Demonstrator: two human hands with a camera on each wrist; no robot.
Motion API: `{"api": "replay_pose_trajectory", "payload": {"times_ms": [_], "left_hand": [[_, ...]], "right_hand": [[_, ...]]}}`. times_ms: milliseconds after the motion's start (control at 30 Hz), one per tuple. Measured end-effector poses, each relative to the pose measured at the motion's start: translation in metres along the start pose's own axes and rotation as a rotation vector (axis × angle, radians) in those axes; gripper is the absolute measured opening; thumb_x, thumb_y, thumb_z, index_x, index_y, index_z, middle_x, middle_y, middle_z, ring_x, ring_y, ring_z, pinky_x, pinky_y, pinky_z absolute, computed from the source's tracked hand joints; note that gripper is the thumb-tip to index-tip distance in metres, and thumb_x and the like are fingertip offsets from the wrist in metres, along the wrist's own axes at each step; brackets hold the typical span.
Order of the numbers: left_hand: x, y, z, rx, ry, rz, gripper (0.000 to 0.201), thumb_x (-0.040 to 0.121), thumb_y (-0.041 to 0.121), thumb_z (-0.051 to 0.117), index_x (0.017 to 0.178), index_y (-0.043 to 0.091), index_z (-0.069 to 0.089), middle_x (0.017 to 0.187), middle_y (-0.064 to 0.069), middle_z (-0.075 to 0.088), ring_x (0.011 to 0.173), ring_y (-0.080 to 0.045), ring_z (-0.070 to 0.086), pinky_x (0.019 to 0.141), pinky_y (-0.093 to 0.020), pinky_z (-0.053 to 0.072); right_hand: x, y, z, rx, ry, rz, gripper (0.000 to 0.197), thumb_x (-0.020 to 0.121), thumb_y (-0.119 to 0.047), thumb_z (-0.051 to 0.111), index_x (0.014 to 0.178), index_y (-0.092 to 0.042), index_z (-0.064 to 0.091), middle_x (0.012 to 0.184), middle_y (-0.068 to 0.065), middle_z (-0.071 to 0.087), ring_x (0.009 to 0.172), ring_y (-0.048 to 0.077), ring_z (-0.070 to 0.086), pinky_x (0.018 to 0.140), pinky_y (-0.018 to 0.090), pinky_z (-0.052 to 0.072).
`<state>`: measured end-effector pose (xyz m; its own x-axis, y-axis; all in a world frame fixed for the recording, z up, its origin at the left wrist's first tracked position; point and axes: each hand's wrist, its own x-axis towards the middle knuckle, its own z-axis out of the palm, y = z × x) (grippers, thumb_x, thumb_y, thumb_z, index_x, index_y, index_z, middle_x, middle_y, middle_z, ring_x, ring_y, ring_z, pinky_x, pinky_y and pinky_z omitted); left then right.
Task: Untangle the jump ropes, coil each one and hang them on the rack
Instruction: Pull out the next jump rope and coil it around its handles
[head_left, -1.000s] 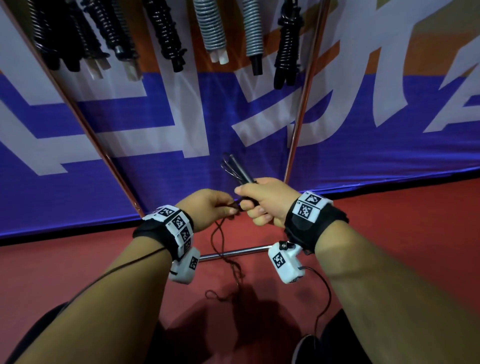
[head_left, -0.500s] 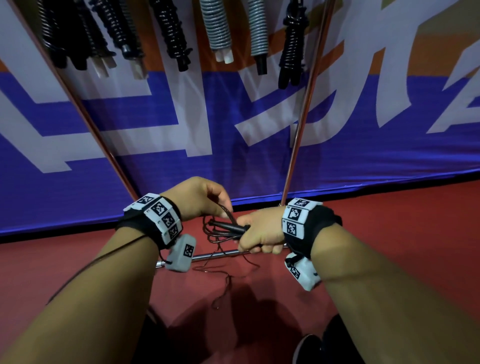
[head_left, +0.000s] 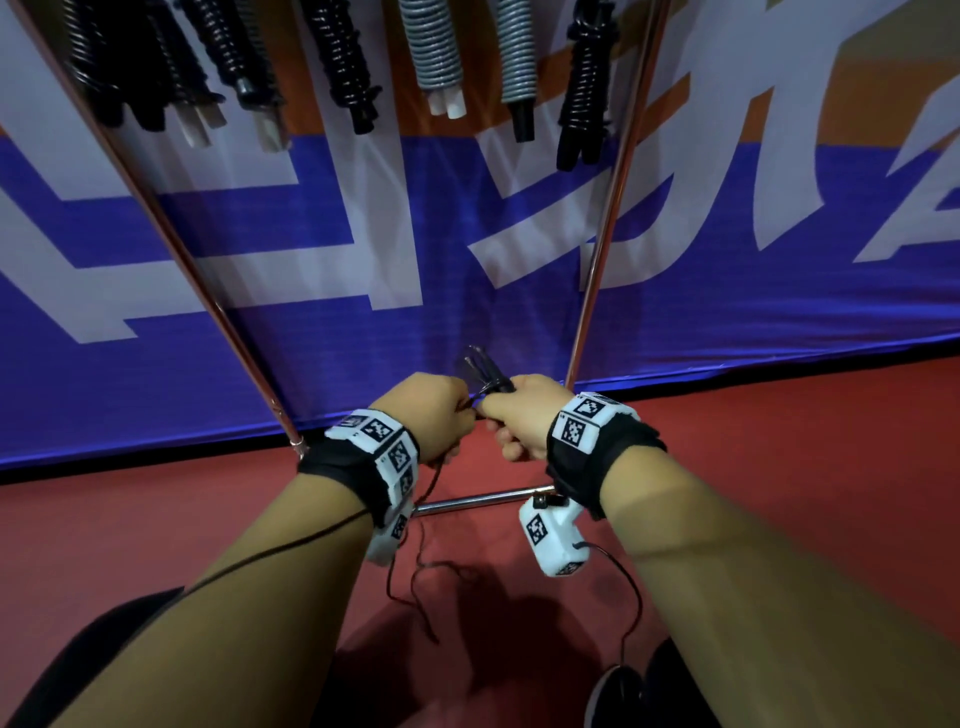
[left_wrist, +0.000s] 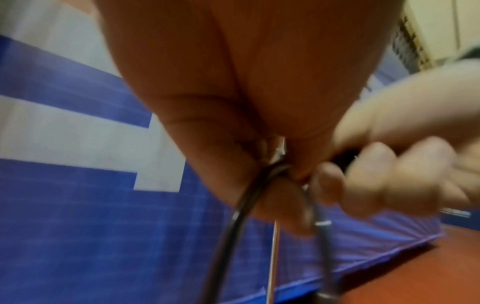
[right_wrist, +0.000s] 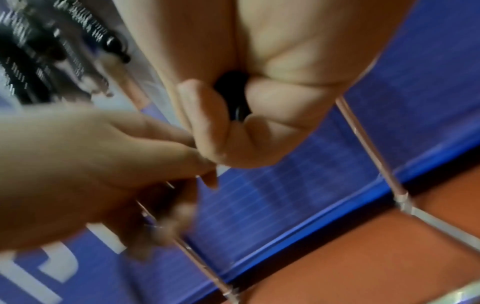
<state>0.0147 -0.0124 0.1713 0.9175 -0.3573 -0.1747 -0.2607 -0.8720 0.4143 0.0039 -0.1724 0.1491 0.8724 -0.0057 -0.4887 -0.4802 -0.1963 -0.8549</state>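
A blue and white banner (head_left: 727, 270) filled the far side, above the red floor (head_left: 779, 467). The metal rack (head_left: 597, 249) stood against it, coiled jump ropes (head_left: 436, 57) hanging along its top. Near the middle, the right hand (head_left: 519, 415) was clenched round the black handles (head_left: 491, 371) of a jump rope, which stuck up out of the fist. Touching it on the left, the left hand (head_left: 426, 415) pinched the thin black cord (left_wrist: 241, 207) between thumb and fingers. The cord trailed down to the floor between the forearms.
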Motion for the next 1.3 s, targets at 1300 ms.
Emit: {"api": "replay_pose_trajectory", "payload": {"times_ms": [1300], "left_hand": [[-0.022, -0.033, -0.041, -0.64, -0.2, 0.134, 0.025, 0.086, 0.019, 0.086, 0.087, 0.002, 0.068, 0.082, -0.013, 0.078, 0.073, -0.018, 0.07, 0.075, -0.03, 0.056]], "right_hand": [[-0.051, -0.073, -0.008, 0.227, -0.107, -0.124, 0.009, 0.1, -0.016, 0.064, 0.102, -0.009, 0.059, 0.08, 0.011, 0.056, 0.05, 0.011, 0.033, 0.036, 0.022, 0.021]]}}
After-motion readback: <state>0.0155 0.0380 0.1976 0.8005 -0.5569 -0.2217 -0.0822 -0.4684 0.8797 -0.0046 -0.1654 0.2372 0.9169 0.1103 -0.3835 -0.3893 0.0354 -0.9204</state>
